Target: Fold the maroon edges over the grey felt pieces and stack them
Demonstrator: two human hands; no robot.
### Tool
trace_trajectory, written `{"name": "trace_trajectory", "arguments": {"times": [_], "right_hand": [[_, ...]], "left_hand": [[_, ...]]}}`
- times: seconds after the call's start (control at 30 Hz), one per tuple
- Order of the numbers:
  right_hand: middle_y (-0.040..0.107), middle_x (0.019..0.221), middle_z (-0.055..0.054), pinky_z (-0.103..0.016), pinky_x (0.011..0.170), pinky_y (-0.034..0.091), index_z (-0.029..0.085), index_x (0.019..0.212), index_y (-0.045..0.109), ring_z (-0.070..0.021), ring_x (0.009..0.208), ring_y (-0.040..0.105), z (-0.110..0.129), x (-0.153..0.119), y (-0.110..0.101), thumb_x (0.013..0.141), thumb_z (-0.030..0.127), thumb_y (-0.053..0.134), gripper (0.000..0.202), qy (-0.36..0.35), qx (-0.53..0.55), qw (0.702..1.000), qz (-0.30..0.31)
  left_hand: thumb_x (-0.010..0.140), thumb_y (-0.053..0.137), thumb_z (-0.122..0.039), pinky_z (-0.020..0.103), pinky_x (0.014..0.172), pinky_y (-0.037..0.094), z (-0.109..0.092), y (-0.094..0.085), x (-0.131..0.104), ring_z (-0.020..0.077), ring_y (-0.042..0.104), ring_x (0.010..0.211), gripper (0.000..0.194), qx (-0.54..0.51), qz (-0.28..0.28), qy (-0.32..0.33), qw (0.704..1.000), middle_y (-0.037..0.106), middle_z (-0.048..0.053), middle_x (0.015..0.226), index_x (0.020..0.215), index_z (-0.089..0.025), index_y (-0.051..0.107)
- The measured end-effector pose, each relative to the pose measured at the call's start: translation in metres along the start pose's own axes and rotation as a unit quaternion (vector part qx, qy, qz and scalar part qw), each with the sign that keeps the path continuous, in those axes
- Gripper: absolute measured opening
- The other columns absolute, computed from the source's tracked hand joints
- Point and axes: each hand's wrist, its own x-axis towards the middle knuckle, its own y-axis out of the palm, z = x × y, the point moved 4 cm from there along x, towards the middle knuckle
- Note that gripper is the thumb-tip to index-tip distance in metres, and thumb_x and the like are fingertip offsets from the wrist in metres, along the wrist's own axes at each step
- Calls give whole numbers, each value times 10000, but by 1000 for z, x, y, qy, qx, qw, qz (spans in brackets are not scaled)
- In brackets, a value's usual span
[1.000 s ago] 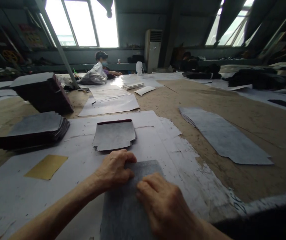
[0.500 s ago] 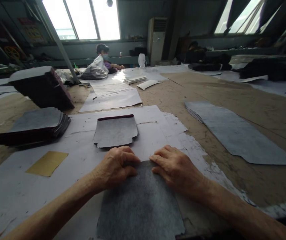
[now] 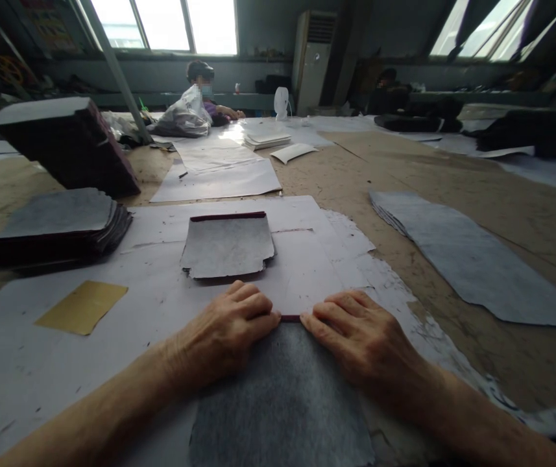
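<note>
A grey, felt-like sheet (image 3: 282, 408) lies in front of me on white paper. Its far edge is turned over, and a narrow dark red strip shows between my fingertips. My left hand (image 3: 236, 324) is closed on the left part of that folded edge, the thumb and fingers pressing it. At the right part, my right hand (image 3: 362, 334) pinches and presses the same fold. Just beyond my hands sits a small pile of similar grey pieces (image 3: 229, 246), the top one with a dark red folded edge.
To the left are a stack of grey pieces (image 3: 58, 217), a tall leaning stack (image 3: 63, 143) and a yellow card (image 3: 83, 307). Long grey sheets (image 3: 472, 259) lie at right. Across the table, a person (image 3: 202, 91) sits beside a plastic bag (image 3: 185, 117).
The sheet's far edge has gone from lying curved and grey to folded over, its dark red side showing. My hands have moved slightly apart along it. The view has tilted down a little.
</note>
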Motion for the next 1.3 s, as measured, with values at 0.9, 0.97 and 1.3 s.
{"name": "trace_trajectory", "arguments": {"times": [0.9, 0.97, 1.3], "right_hand": [[558, 811, -80, -406, 786, 363, 99, 934, 613, -193, 797, 469, 1, 0, 2, 880, 98, 380, 239, -15, -12, 999, 37], [556, 809, -80, -406, 788, 362, 98, 928, 613, -191, 794, 467, 2, 0, 2, 882, 99, 373, 244, -16, -12, 999, 31], [541, 783, -72, -389, 777, 365, 115, 877, 617, -178, 767, 451, 2, 2, 4, 892, 117, 349, 269, -14, -22, 999, 32]], "left_hand": [[822, 375, -22, 332, 754, 366, 9, -8, -9, 150, 460, 786, 323, -2, 13, 46, 999, 563, 50, 890, 1068, -159, 534], [820, 373, -39, 336, 750, 367, 9, -10, -7, 156, 468, 785, 297, -4, 33, 44, 998, 564, 52, 873, 1022, -155, 557], [740, 457, -104, 364, 688, 374, -16, -33, 35, 168, 479, 703, 189, 40, 28, -66, 997, 560, 48, 797, 746, -166, 636]]}}
